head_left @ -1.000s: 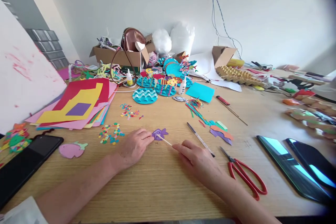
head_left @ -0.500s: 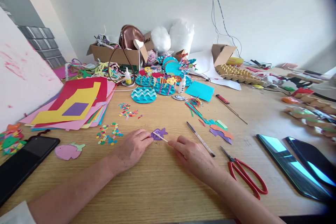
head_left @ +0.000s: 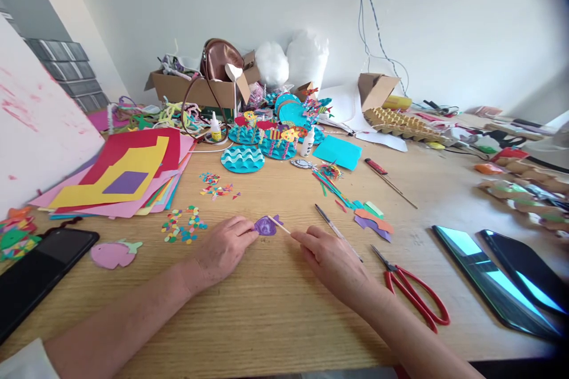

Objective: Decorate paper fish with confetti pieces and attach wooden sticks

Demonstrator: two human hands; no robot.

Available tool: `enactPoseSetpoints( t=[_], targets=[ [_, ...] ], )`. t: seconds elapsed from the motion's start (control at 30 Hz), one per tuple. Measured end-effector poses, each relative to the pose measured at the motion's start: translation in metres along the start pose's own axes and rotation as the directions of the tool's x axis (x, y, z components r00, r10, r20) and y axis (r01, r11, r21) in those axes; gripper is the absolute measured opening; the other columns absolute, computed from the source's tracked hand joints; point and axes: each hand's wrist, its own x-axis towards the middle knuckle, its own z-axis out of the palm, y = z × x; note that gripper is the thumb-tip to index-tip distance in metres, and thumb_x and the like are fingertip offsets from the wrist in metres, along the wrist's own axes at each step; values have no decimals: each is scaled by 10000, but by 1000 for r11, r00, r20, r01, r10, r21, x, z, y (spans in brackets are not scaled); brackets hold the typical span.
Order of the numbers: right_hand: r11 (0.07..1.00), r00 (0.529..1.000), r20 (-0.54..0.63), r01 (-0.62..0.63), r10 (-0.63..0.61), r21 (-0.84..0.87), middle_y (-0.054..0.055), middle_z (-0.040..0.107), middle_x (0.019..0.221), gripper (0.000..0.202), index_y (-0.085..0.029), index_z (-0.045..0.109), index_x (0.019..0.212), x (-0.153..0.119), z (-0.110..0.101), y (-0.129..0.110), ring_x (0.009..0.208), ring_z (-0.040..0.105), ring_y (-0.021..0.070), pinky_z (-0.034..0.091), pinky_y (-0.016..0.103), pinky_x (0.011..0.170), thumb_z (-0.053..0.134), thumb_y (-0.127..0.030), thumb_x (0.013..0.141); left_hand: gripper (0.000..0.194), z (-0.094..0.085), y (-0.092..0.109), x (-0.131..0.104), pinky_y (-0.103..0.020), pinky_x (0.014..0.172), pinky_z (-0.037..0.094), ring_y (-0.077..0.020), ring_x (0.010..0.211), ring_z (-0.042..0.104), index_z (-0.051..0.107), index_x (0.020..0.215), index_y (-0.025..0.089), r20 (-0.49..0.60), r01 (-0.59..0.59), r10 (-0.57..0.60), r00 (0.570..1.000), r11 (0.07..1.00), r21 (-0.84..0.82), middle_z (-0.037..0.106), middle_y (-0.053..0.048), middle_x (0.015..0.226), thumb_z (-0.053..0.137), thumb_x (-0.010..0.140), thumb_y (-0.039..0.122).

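A small purple paper fish (head_left: 265,226) lies flat on the table, its tail to the right and a shiny wet-looking smear across its body. The closed fingertips of my left hand (head_left: 229,247) hold the fish at its left edge. Between the fingers of my right hand (head_left: 326,257) is a thin pale stick (head_left: 280,225), its tip on the fish near the tail. A pen (head_left: 335,228) lies just beyond my right hand, partly hidden by it. Red-handled scissors (head_left: 413,290) rest to the right of that hand.
Paper dots (head_left: 182,225) and a pink paper fish (head_left: 113,254) lie left of my left arm. Stacked coloured paper (head_left: 93,189) is farther left. Glue bottles (head_left: 307,143) and blue wavy discs (head_left: 242,160) stand behind. Phones (head_left: 480,278) lie at the right.
The stick's tip has moved rightward across the purple fish, toward its tail, and my right hand has shifted slightly right. The smear looks more evenly spread. My left hand stays at the fish's edge.
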Motion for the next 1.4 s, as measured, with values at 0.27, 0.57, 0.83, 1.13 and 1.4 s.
enactPoseSetpoints(
  t=[0.27, 0.57, 0.83, 1.13, 1.4],
  targets=[
    [1000, 1000, 4, 16, -16, -10, 23, 608, 864, 353, -264, 583, 1092, 1, -3, -12, 675, 576, 122, 266, 233, 530, 358, -137, 852, 262, -1, 0, -1, -326, 840, 450, -185, 941, 485, 579, 996, 146, -3, -9, 9, 1000, 1000, 2, 579, -61, 1010, 391, 838, 54],
    [1000, 1000, -7, 7, -7, -16, 27, 603, 859, 346, -261, 580, 1094, 2, -2, -11, 673, 574, 116, 279, 233, 532, 353, -140, 862, 248, -1, 0, -1, -328, 825, 455, -186, 928, 483, 585, 988, 147, 30, 23, -23, 999, 1000, -3, 572, -62, 971, 420, 827, 53],
    [999, 998, 49, 23, -25, 46, 19, 604, 879, 368, -272, 578, 1094, 0, -6, -20, 724, 587, 121, 315, 218, 578, 384, -104, 831, 225, -2, 2, 1, -318, 799, 461, -177, 895, 491, 601, 943, 145, 14, 23, -23, 1000, 1000, -7, 580, -59, 927, 402, 855, 85],
    [998, 999, 0, 35, -35, 61, 26, 608, 855, 362, -260, 594, 1072, -14, 1, -10, 694, 587, 124, 325, 221, 561, 376, -101, 830, 224, -4, 2, 0, -322, 827, 446, -186, 919, 483, 593, 961, 139, 38, 20, -20, 999, 1000, -7, 575, -57, 957, 429, 830, 59],
    [996, 1000, -13, -13, 14, 91, 40, 614, 869, 378, -237, 579, 1115, -19, 4, -5, 737, 599, 144, 375, 229, 597, 364, -102, 834, 259, -3, 0, 0, -331, 836, 451, -188, 937, 479, 588, 973, 133, 7, -18, 18, 1000, 1000, -2, 583, -69, 984, 394, 825, 45]
  ],
)
